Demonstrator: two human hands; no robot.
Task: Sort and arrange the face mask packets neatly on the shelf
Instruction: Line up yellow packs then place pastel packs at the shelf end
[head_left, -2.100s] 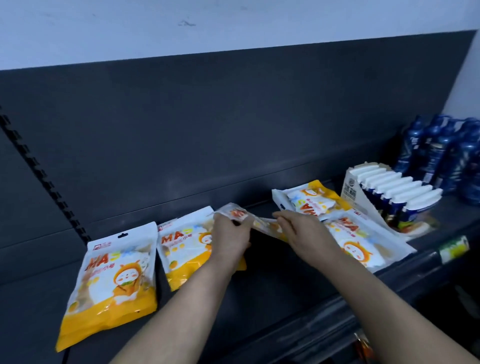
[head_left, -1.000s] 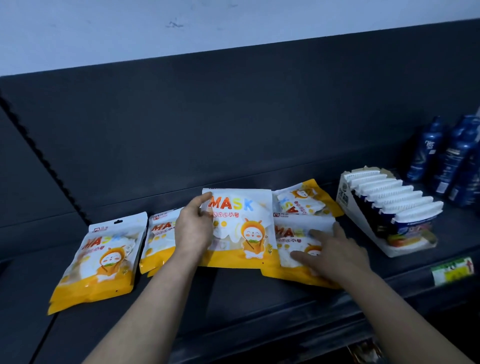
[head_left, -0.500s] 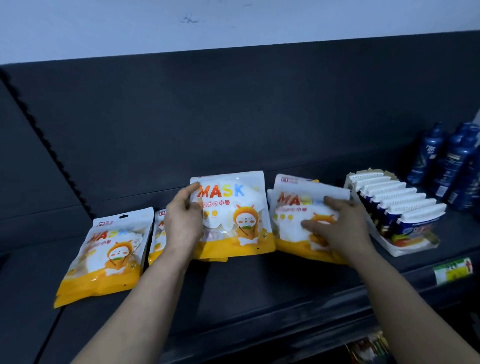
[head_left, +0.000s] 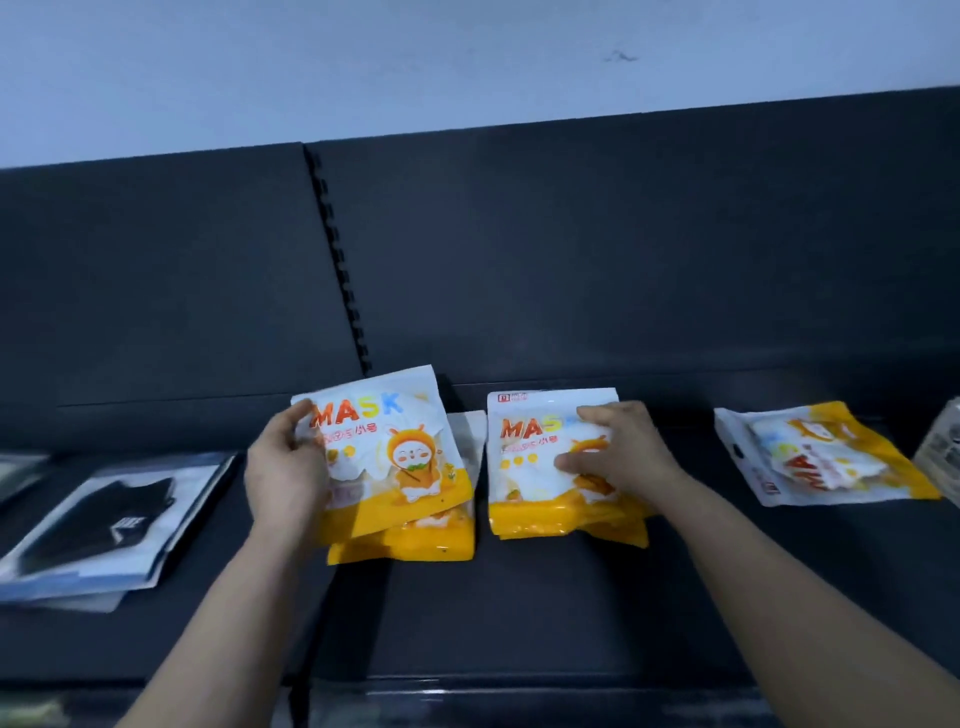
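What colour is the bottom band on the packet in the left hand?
Orange-yellow, under a white upper part, on the packet the left hand grips; head view.

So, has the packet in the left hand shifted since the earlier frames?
Yes: the left hand carried its packet leftward, to the foot of the slotted upright.

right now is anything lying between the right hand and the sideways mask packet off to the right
Nothing visible: only bare shelf separates the right hand, resting on a packet stack, from the sideways packet.

Single head-worn view, close, facing forward and down onto shelf (head_left: 519, 613)
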